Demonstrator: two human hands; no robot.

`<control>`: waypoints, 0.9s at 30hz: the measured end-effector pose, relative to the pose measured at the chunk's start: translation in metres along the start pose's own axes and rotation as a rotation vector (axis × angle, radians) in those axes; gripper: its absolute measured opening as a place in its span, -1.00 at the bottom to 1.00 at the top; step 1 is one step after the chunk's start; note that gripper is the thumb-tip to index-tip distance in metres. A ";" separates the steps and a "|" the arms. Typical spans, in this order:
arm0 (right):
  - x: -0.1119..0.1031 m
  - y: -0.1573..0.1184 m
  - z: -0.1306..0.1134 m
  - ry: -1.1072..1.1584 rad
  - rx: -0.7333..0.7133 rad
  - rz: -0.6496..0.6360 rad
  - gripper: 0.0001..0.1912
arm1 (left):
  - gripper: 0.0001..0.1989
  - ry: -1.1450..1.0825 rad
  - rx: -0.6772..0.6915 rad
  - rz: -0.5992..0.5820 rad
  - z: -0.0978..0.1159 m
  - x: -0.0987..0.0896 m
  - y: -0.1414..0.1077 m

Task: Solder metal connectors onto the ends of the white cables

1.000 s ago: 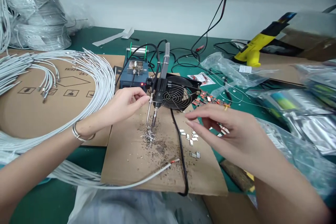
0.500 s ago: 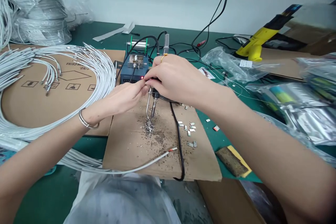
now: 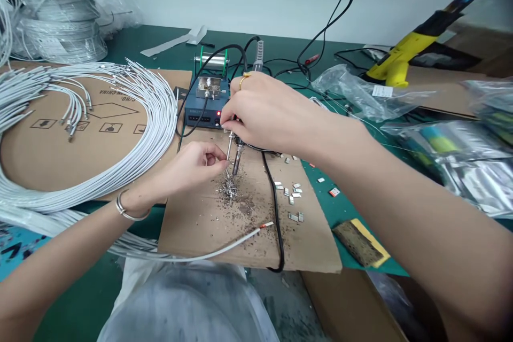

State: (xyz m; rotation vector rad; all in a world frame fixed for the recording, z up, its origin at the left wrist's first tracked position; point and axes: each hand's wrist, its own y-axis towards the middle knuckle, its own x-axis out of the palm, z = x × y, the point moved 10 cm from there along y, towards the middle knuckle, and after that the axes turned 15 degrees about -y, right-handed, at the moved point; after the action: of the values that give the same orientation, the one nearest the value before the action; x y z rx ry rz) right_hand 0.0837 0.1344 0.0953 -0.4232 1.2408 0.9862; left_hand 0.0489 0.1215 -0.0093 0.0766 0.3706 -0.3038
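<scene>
My right hand (image 3: pixel 260 109) is closed at the soldering station (image 3: pixel 200 109), its fingertips pinched near the top of a thin metal rod; what they hold is too small to name. Below and to the left, my left hand (image 3: pixel 204 160) is closed, thumb and forefinger pinched beside the lower rod (image 3: pixel 230 147); anything between them is hidden. A dark-handled iron (image 3: pixel 238 157) points down next to the rod, toward a heap of metal clippings (image 3: pixel 228 191) on the cardboard (image 3: pixel 192 230). A white cable (image 3: pixel 236 246) with an orange and silver end lies in front.
Coiled white cables (image 3: pixel 154 133) lie at the left. A black cord (image 3: pixel 276 214) crosses the cardboard beside small metal pieces (image 3: pixel 291 192). A brown sponge (image 3: pixel 356 243), plastic bags (image 3: pixel 452 155) and a yellow tool (image 3: pixel 404 53) are at the right.
My left hand has moved down, away from my right hand, to beside the lower part of the rod. My right hand stays near the station, and the view has shifted slightly.
</scene>
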 end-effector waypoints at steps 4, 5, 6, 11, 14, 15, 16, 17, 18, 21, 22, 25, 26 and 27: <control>0.000 -0.001 -0.004 -0.089 -0.016 0.009 -0.84 | -0.84 -0.044 -0.011 0.013 -0.004 0.000 0.001; -0.001 -0.001 -0.005 -0.092 -0.022 0.012 -0.85 | -0.84 -0.053 -0.013 0.014 -0.004 0.000 0.001; 0.000 -0.001 -0.006 -0.093 -0.025 0.011 -0.85 | -0.84 -0.062 -0.014 0.014 -0.005 0.000 0.001; 0.004 0.002 -0.008 -0.120 -0.043 -0.015 -0.85 | -0.88 -0.090 -0.011 0.016 -0.003 0.000 0.001; 0.004 0.002 -0.008 -0.135 -0.054 -0.010 -0.86 | -0.88 -0.095 -0.012 0.017 -0.002 0.000 0.001; 0.004 0.003 -0.008 -0.140 -0.053 -0.009 -0.86 | -0.89 -0.095 -0.013 0.018 -0.002 0.000 0.001; 0.004 0.003 -0.008 -0.145 -0.052 -0.008 -0.86 | -0.89 -0.094 -0.013 0.019 -0.003 0.000 0.001; 0.004 0.003 -0.009 -0.149 -0.054 -0.012 -0.86 | -0.89 -0.092 -0.012 0.020 -0.003 -0.001 0.001; 0.004 0.003 -0.010 -0.152 -0.058 -0.015 -0.87 | -0.90 -0.092 -0.011 0.021 -0.003 -0.001 0.002; 0.003 0.003 -0.011 -0.152 -0.060 -0.006 -0.88 | -0.90 -0.090 -0.006 0.020 -0.004 -0.001 0.002; 0.002 0.003 -0.011 -0.146 -0.058 0.000 -0.87 | -0.89 -0.089 -0.006 0.021 -0.003 -0.001 0.002; 0.002 0.004 -0.011 -0.135 -0.051 0.010 -0.85 | -0.88 -0.089 -0.007 0.021 -0.003 -0.001 0.003; 0.003 0.004 -0.012 -0.137 -0.053 0.011 -0.86 | -0.88 -0.090 -0.007 0.019 -0.003 -0.001 0.003; 0.003 0.004 -0.012 -0.140 -0.053 0.010 -0.87 | -0.87 -0.091 -0.008 0.018 -0.003 0.000 0.003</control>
State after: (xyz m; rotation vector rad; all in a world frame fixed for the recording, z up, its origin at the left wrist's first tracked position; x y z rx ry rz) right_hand 0.0738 0.1289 0.0898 -0.3829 1.0942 1.0419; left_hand 0.0484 0.1245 -0.0118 0.0583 0.2811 -0.2873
